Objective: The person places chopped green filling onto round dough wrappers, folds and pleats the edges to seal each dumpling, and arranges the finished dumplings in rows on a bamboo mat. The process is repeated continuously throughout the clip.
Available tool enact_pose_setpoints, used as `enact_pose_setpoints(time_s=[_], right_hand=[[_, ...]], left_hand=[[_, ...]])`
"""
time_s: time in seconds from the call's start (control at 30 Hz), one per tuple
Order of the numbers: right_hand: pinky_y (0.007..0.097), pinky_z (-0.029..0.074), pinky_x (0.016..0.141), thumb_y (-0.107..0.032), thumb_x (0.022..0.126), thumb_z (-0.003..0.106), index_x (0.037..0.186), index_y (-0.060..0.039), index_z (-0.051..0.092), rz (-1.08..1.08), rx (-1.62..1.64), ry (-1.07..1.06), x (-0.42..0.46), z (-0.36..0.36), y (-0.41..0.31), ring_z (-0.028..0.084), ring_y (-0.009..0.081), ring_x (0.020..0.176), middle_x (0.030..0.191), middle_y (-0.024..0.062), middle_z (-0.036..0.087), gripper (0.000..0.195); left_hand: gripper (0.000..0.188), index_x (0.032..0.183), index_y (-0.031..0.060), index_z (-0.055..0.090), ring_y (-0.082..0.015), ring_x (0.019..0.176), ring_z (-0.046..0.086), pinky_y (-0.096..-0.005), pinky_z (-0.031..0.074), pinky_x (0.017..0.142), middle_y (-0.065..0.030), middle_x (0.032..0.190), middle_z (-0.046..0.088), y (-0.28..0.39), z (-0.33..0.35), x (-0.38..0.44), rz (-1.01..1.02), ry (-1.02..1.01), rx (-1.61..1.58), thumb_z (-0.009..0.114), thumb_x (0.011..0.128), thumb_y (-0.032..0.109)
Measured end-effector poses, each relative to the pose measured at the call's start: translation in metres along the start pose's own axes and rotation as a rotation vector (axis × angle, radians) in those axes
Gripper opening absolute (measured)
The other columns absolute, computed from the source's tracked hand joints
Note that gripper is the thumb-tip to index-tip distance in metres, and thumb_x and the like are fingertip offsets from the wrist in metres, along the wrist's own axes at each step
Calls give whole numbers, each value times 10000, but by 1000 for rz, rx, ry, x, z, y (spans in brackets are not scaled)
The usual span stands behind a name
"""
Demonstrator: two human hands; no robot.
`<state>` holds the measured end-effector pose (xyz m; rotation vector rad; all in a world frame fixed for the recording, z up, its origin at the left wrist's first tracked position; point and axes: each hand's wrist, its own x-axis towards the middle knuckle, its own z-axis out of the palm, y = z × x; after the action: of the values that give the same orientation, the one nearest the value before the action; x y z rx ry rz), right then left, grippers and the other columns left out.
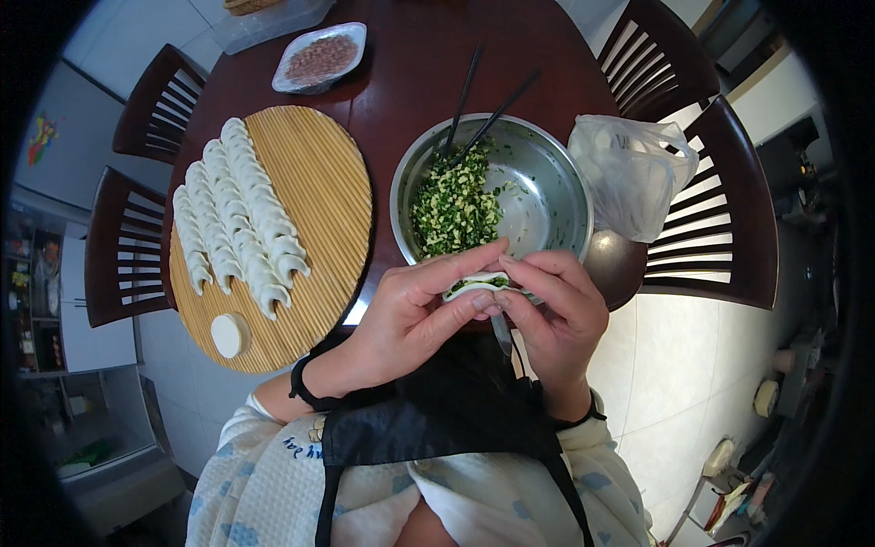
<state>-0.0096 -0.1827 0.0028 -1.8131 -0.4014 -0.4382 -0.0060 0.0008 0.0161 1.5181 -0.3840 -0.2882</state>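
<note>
Between my two hands is a partly folded dumpling [472,287], its white wrapper curved around green filling that still shows along the top. My left hand [424,301] holds its left side, thumb in front and fingers behind. At the other end, my right hand [557,294] pinches the wrapper's edge, and a metal utensil [502,334] sticks out below that hand, its upper part hidden. Just beyond my hands stands a steel bowl [547,178] with chopped green and yellow filling [454,205]. Two dark chopsticks [495,116] lean in it.
To the left, a round slatted board [314,184] bears rows of dumplings [236,212] and a stack of round wrappers [230,335]. A film-covered tray of minced meat [321,58] sits farther back. A plastic bag [632,174] is right of the bowl. Chairs [718,219] flank the dark table [410,61].
</note>
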Motion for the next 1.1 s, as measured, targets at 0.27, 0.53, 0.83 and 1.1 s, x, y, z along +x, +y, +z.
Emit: enact_pose_setpoints(time_s=[0.27,0.53,0.83,1.1], right_hand=[[275,509,647,42,739,775,936,-11,733,-213,-163,95,-3,7,3,634,181,756,882,69,647,208],[268,506,636,36,735,784,926,-17,728,-54,-92,29,-2,4,2,631,180,742,879,66,639,206],[263,510,626,44,762,768,941,-11,717,-80,-116,68,-6,9,5,640,169,740,902,75,657,194],[277,549,706,52,766,758,977,-14,716,91,172,82,-8,15,7,677,190,836,961,91,672,225]], left_hand=[[479,1392,37,528,-88,888,678,-228,550,722,-83,1132,706,-6,-1,2,77,11,117,655,931,53],[446,1349,3,558,-94,881,690,-227,567,734,-122,1103,718,-10,-5,-2,117,51,122,666,917,34],[446,1395,-21,498,-147,1132,613,-256,524,935,-161,1307,615,3,-4,-4,-129,-17,-169,586,958,-17],[325,1272,-22,624,-133,994,670,-249,548,858,-125,1164,694,-4,-4,-5,-55,97,54,617,949,12]])
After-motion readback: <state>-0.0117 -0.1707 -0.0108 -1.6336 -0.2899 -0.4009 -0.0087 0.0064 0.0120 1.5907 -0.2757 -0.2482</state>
